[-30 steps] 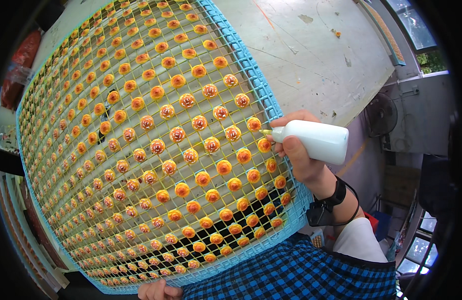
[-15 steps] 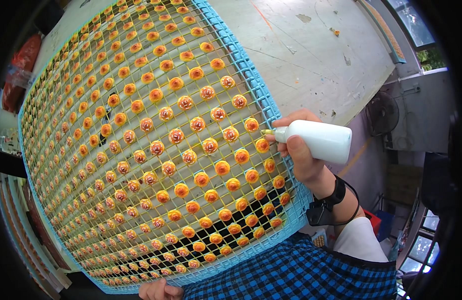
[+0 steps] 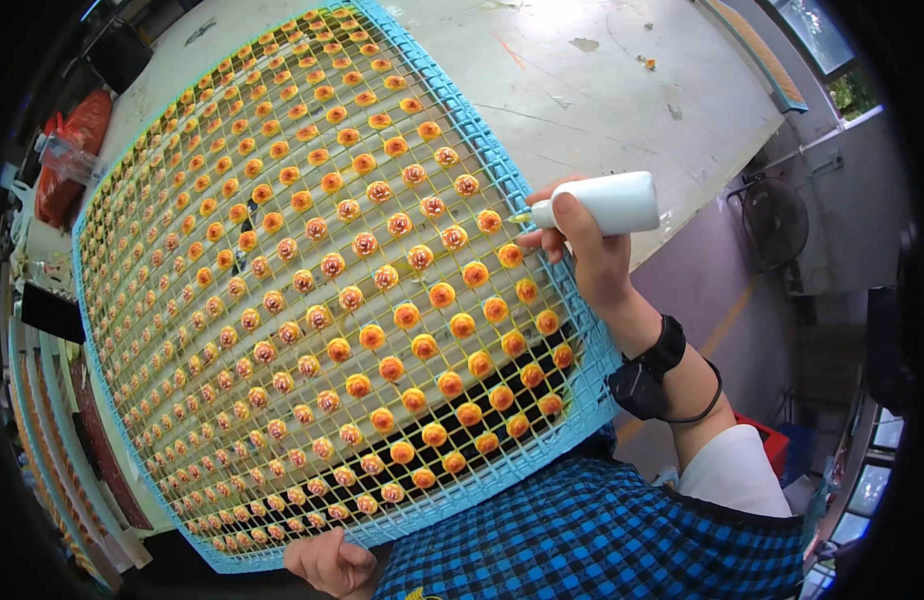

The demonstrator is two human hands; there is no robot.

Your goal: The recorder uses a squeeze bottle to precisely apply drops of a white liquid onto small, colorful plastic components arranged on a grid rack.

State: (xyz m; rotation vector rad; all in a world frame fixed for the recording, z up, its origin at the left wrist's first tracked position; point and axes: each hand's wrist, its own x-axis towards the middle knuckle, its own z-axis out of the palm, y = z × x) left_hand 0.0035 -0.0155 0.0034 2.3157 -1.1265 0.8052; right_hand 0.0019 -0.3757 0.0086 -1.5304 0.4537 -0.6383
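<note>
White bottle point(image 3: 612, 203) is pinched by the right hand point(image 3: 597, 258), long axis laid crosswise, nozzle point(image 3: 521, 217) aimed left just beside an orange-yellow rosette point(image 3: 489, 220) on the blue-rimmed rack point(image 3: 594, 375), while the farther left hand point(image 3: 330, 563) is curled at the near rim point(image 3: 247, 563), grip unclear.

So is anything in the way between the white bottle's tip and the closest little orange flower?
Nothing visible is. The right hand holds the white bottle, and its tip points at that flower, just to its left. Only a small gap shows between them.
</note>
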